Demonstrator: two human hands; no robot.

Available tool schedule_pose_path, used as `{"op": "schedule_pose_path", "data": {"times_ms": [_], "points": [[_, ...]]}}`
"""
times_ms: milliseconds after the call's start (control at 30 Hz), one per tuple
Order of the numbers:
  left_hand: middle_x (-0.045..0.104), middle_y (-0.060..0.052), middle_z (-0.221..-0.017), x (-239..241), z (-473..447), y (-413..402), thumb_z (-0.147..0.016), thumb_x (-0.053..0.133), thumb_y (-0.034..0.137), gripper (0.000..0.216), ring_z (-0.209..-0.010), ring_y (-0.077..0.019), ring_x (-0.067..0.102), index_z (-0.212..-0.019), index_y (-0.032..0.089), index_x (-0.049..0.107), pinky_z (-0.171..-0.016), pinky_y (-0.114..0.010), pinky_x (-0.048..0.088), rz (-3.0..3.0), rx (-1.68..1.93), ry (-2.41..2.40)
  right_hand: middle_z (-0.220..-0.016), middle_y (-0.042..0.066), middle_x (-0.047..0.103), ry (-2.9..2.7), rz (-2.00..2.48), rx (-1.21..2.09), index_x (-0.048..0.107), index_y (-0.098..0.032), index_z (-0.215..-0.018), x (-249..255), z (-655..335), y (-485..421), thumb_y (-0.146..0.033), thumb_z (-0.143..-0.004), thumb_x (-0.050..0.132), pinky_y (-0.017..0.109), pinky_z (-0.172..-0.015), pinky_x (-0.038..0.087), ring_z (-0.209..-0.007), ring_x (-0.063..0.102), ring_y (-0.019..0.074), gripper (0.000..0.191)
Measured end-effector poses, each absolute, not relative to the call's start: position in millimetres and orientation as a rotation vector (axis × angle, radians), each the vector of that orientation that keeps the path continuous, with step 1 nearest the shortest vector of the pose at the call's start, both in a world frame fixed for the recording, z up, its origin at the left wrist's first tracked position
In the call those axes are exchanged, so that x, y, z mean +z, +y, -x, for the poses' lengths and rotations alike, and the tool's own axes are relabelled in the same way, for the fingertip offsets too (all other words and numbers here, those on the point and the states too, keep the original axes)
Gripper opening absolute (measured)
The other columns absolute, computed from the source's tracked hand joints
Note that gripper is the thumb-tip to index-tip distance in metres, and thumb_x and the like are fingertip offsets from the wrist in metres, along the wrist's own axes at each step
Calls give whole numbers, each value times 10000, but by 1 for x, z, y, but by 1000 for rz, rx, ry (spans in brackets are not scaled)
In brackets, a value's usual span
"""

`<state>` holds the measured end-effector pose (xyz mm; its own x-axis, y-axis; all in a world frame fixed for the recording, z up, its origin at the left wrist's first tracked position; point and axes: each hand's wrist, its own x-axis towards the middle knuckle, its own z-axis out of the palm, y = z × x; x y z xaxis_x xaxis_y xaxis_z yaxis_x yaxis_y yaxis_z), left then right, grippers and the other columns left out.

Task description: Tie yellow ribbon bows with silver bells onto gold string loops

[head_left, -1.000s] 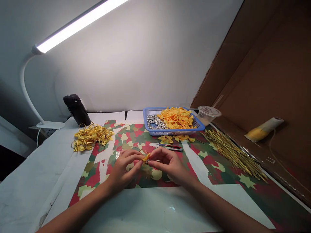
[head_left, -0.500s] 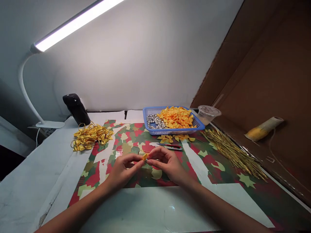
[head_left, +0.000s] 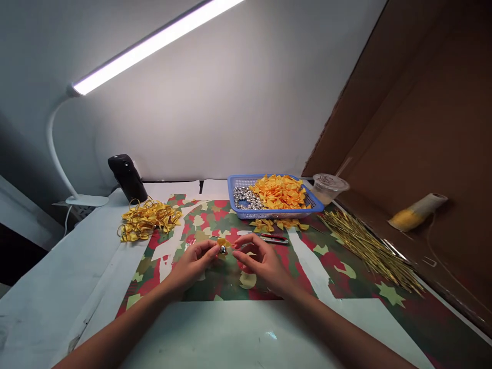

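Between the thumb and fingers of my left hand (head_left: 198, 261) is a yellow ribbon bow (head_left: 223, 242) with a small silver bell (head_left: 223, 250) at its front. My right hand (head_left: 261, 261) hovers just to the right of the bow, its thumb and forefinger apart with nothing visible between them. Behind the right hand lie red-handled thread snips (head_left: 274, 239), partly covered by its fingers. Loose yellow bows (head_left: 263, 225) rest beyond the snips.
A blue basket (head_left: 232, 205) holds silver bells and yellow bows. Tied bows on gold cords (head_left: 148, 220) are heaped left, near a black object (head_left: 128, 179) and a lamp (head_left: 63, 169). Gold ties (head_left: 369, 251) and a plastic cup (head_left: 328, 187) are at right.
My right hand's fingers have come off the bow and spread apart. The bow has shifted slightly left in my left hand, its bell now facing me. The whole view has tilted a little.
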<state>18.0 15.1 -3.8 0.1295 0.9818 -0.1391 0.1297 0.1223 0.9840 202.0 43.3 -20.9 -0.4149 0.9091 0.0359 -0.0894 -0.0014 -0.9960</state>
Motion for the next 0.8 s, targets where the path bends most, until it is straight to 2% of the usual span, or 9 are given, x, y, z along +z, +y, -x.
{"op": "schedule_pose_path", "data": {"times_ms": [100,233,367,433,567,633,700,800], "points": [[647,-29,-710,5,-4,22,-784,545,562,427,-641,-164,624,-814,149,649,-582,-248,497,-1432,1002,1375,-874,25,596,-1397,925,1495,583,-194,-860,-22,-202,43,-522,-714,678,219,-541,455,-665,548,118,371],[682,-66,-805,31,33,31,-728,515,649,516,-802,-217,633,-792,153,644,-737,-302,497,-1565,1188,1578,-866,40,604,-1351,978,1395,599,-187,-841,-24,-204,48,-566,-693,665,248,-558,468,-655,555,137,412],[676,-74,-878,66,80,27,-742,511,613,481,-868,-247,599,-872,165,629,-761,-322,460,-1683,1335,1930,-819,44,600,-1343,997,1352,606,-180,-812,-24,-206,54,-615,-646,661,260,-537,473,-623,546,146,468],[676,-76,-887,79,100,25,-717,548,581,420,-896,-269,581,-804,181,642,-761,-336,439,-1745,1316,2081,-812,43,597,-1348,988,1350,608,-181,-803,-23,-205,55,-619,-639,659,259,-528,471,-614,545,145,471],[680,-77,-757,90,124,34,-612,651,525,334,-863,-306,588,-558,196,645,-827,-417,389,-1835,1127,2238,-799,53,608,-1365,986,1370,613,-177,-791,-24,-203,51,-640,-612,656,262,-474,461,-579,552,153,499],[675,-63,-691,90,128,42,-580,687,502,314,-811,-298,606,-502,202,634,-834,-440,382,-1852,1051,2271,-780,55,612,-1376,983,1369,614,-175,-786,-25,-202,49,-654,-597,653,267,-458,455,-555,549,155,516],[680,-62,-701,92,127,47,-586,691,483,285,-819,-299,612,-544,205,649,-846,-455,382,-1861,1055,2310,-753,51,605,-1383,985,1351,608,-173,-772,-27,-202,51,-667,-588,646,271,-459,450,-549,547,158,529],[680,-110,-959,107,117,43,-677,611,476,325,-982,-324,576,-812,188,675,-906,-483,365,-1881,1224,2376,-719,42,588,-1387,985,1305,588,-178,-760,-26,-205,58,-687,-588,626,282,-495,453,-572,550,171,538]]}}
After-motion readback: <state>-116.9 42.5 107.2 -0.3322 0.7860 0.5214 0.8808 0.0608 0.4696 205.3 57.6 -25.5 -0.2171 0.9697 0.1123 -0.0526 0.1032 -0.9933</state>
